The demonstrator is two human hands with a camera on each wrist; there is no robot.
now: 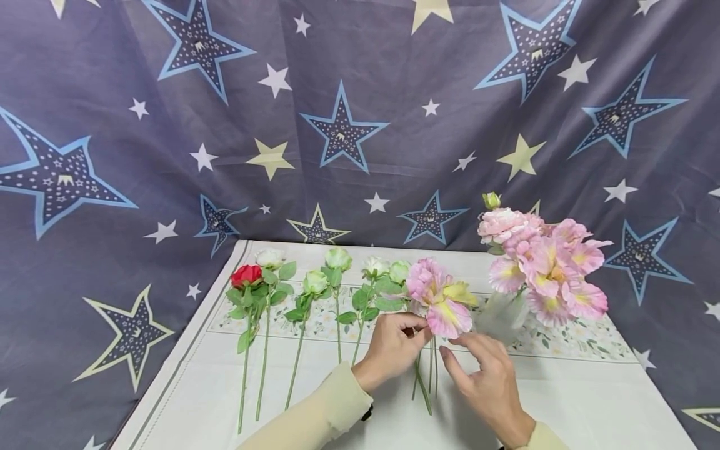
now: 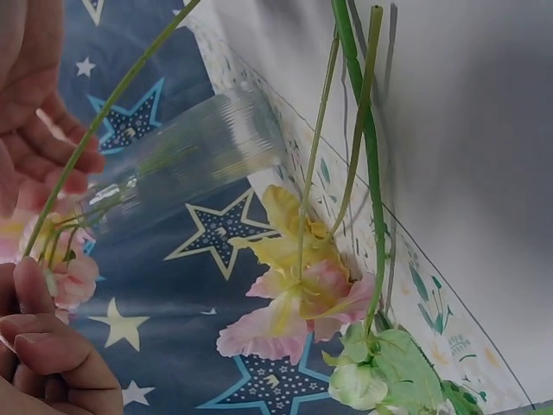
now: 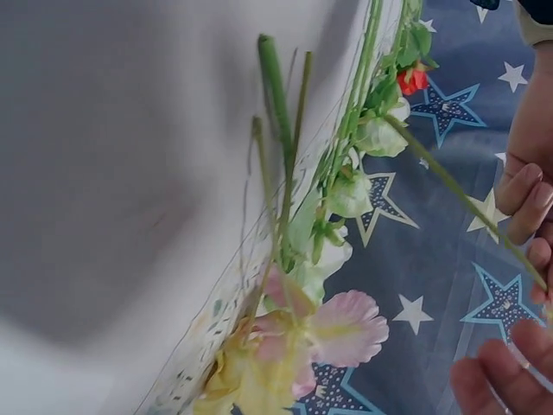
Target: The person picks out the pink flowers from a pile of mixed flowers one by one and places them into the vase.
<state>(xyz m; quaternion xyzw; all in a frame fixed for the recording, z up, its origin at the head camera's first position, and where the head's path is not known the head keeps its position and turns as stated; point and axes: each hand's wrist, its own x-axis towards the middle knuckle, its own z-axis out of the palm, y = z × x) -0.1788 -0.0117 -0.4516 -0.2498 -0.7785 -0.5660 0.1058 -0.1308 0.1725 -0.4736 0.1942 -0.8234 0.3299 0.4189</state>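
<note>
My left hand [image 1: 389, 351] pinches the thin green stem [image 2: 108, 104] of a pink and yellow flower [image 1: 449, 317], close below its bloom. Beside it my right hand [image 1: 490, 380] is spread, thumb and fingers apart, near the petals and gripping nothing. In the left wrist view the right hand's fingers [image 2: 56, 143] lie beyond the stem. Another pink-yellow flower [image 2: 298, 294] lies on the table under the held one. To the right, a clear ribbed vase [image 2: 203, 156] contains a bunch of pink flowers [image 1: 554, 269].
Left of my hands a red rose [image 1: 246, 275], a white rose [image 1: 270, 257] and several pale green roses [image 1: 316, 282] lie in a row, stems toward me. A patterned band [image 1: 590, 340] crosses the white tablecloth [image 1: 191, 387]. Behind hangs a starry curtain [image 1: 382, 62].
</note>
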